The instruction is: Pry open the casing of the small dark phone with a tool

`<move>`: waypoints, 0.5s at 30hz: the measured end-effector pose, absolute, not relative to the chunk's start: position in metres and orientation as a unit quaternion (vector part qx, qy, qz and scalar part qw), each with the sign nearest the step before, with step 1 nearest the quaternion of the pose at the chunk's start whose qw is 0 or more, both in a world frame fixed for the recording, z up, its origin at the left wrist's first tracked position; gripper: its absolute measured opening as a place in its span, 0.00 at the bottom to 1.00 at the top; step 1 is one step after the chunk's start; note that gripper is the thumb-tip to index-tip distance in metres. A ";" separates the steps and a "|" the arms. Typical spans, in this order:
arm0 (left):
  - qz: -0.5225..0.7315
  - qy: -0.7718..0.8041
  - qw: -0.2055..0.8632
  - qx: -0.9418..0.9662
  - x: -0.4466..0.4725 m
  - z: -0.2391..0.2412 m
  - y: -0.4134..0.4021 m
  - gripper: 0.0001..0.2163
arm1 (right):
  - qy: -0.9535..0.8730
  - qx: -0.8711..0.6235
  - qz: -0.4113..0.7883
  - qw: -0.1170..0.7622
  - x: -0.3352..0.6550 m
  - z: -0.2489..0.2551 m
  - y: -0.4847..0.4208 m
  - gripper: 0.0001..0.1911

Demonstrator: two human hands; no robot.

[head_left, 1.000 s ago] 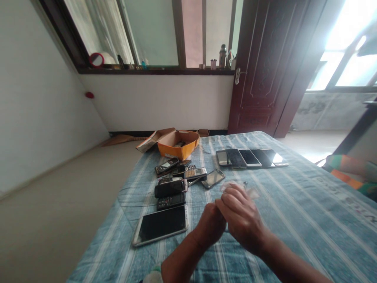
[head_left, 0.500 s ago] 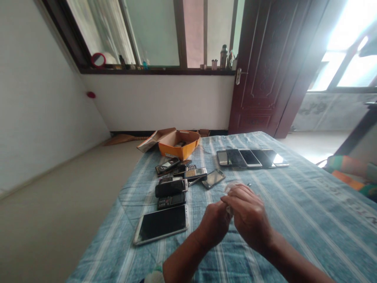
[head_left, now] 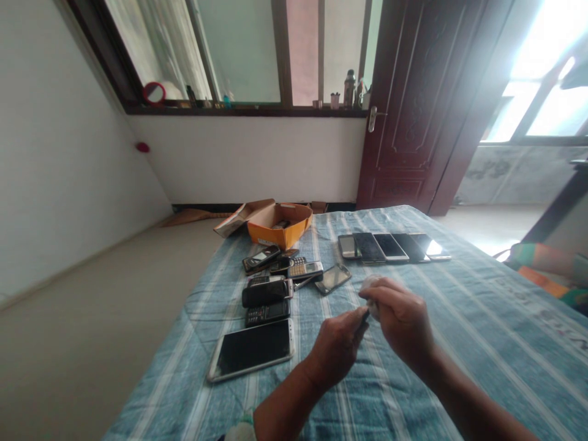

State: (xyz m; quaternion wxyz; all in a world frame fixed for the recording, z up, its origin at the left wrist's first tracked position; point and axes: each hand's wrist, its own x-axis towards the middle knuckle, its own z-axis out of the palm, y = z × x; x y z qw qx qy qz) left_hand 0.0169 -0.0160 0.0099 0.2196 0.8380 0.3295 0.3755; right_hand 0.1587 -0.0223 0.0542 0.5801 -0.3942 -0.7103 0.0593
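Above the striped blue cloth, my left hand [head_left: 337,346] is closed on a thin, dark, phone-like object [head_left: 366,316], of which little more than an edge shows. Close against it, my right hand [head_left: 402,315] pinches a crumpled whitish tissue [head_left: 373,308], part of it sticking out past the fingers. Left of my hands lies a large white-framed tablet [head_left: 255,349] with a dark screen. Beyond it are several old mobile phones in a loose pile, among them a keypad phone [head_left: 305,269] and a black phone [head_left: 264,294]. A grey touchscreen phone [head_left: 333,279] rests just ahead of my hands.
An open orange cardboard box [head_left: 275,236] with something dark inside stands at the far edge of the cloth-covered surface [head_left: 459,343]. Several smartphones lie in a row at the back right, including a white-edged one [head_left: 390,246]. A brown door [head_left: 413,110] is beyond.
My right hand has moved slightly right and away from my left hand, taking the tissue along. The dark edge in my left hand now shows. The phones and box are unmoved.
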 end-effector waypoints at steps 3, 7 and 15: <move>0.366 0.333 0.220 0.841 0.016 0.010 -0.016 0.07 | -0.694 -0.406 0.089 0.588 0.165 0.054 -0.017 0.15; 0.370 0.328 0.212 0.843 0.016 0.012 -0.016 0.07 | -0.696 -0.409 0.072 0.586 0.166 0.053 -0.016 0.14; 0.389 0.329 0.168 0.844 0.016 -0.005 -0.011 0.09 | -0.819 -0.283 -0.107 0.488 0.137 0.049 -0.033 0.17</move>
